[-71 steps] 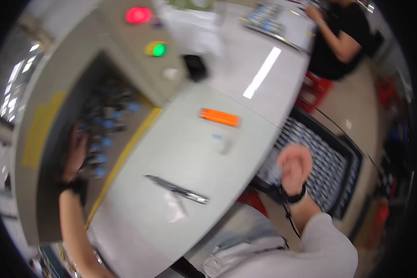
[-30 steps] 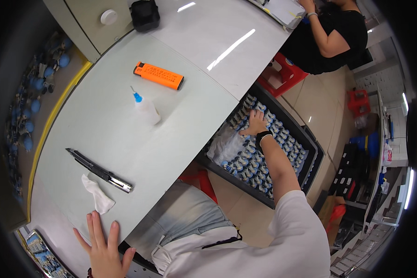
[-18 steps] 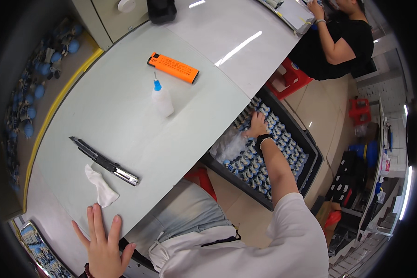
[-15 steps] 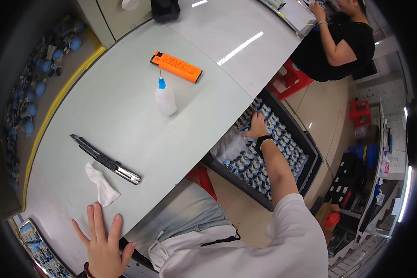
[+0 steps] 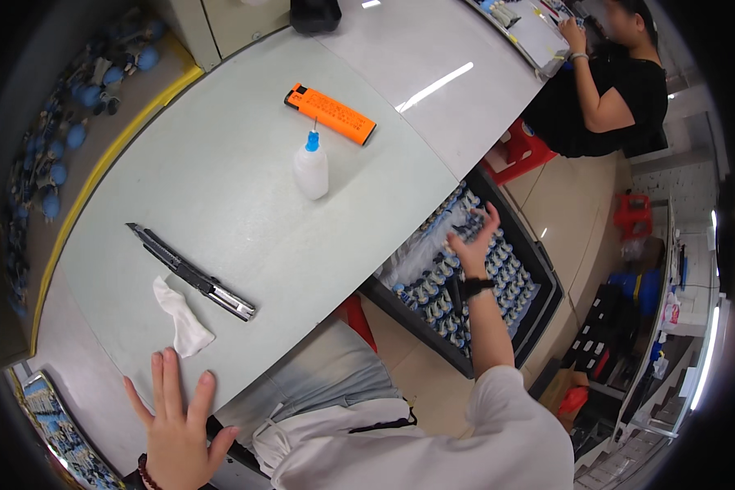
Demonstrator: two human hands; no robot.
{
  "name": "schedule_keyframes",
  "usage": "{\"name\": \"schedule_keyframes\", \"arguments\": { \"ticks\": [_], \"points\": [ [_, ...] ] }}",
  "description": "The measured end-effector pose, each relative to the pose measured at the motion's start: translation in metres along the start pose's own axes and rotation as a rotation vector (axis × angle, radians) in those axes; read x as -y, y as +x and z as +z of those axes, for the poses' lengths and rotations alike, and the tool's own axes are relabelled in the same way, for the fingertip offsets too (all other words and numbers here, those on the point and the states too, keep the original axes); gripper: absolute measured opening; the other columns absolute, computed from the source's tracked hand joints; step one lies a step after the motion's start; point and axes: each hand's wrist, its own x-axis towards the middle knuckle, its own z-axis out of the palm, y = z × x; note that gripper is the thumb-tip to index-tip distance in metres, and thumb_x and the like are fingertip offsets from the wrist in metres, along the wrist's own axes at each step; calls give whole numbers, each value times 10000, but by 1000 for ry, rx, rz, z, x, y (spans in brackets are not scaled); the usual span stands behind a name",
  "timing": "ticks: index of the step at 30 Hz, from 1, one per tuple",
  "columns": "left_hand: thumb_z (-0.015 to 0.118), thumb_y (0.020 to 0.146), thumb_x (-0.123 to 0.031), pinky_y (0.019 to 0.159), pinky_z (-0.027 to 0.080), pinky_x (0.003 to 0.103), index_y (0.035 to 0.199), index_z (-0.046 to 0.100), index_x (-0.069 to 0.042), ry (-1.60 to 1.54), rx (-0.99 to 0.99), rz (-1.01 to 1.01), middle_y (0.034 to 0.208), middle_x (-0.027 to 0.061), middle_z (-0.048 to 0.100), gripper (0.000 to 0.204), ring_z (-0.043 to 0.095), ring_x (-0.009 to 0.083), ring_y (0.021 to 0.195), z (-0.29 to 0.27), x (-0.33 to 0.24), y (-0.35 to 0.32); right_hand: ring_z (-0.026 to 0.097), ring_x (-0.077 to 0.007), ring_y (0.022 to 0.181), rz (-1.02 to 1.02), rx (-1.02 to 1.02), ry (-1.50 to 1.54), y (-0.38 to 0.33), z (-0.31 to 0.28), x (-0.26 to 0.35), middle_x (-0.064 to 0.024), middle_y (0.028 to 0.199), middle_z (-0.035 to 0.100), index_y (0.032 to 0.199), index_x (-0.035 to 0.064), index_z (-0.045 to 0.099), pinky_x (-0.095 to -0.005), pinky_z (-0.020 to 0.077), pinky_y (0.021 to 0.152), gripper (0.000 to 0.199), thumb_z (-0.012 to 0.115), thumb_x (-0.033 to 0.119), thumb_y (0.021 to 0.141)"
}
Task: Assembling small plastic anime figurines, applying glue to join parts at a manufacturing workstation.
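Black crate (image 5: 514, 230) sits beside the pale table (image 5: 220, 180), under a half-open right hand (image 5: 475, 249) with curved fingers; whether it grips the clear film (image 5: 408, 260) there I cannot tell. Palm down on the table, the left hand (image 5: 180, 433) spreads its fingers, holding nothing, just beside a white cloth (image 5: 183, 320). Smaller blue-and-white figures (image 5: 510, 282) line the crate in rows.

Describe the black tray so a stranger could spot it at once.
Start at the pale worktable and follow its right edge. Beside it, under the right hand, is the black tray. Unlike the red stool nearby, it holds rows of blue-and-white pieces.
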Motion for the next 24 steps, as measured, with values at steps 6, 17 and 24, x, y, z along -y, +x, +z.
{"name": "schedule_keyframes", "arguments": {
  "ticks": [6,17,24],
  "points": [
    [666,617,-536,987,130,580,1367,117,-130,-615,-995,78,1387,293,66,1013,111,457,1277,-5,-28,-3,444,-214,1070,-115,-50,736,-15,-42,194,-126,1089,460,1252,34,258,-332,355,920,818,690,362,639],
    [211,905,-501,914,350,347,1261,330,-114,-2865,-149,534,1149,75,453,539,445,182,1079,20,-71,11,495,-255,999,-1240,841,434,-25,-14,412,-108,1047,510,945,235,583,-464,358,807,488,699,299,476],
    [292,904,-441,774,389,365,1067,462,-159,-2680,545,801,929,49,494,367,504,175,878,-42,-32,63,557,-158,844,-1380,869,519,-28,-3,455,-18,923,531,1105,145,560,-414,380,787,525,641,296,608]
  ]
}}
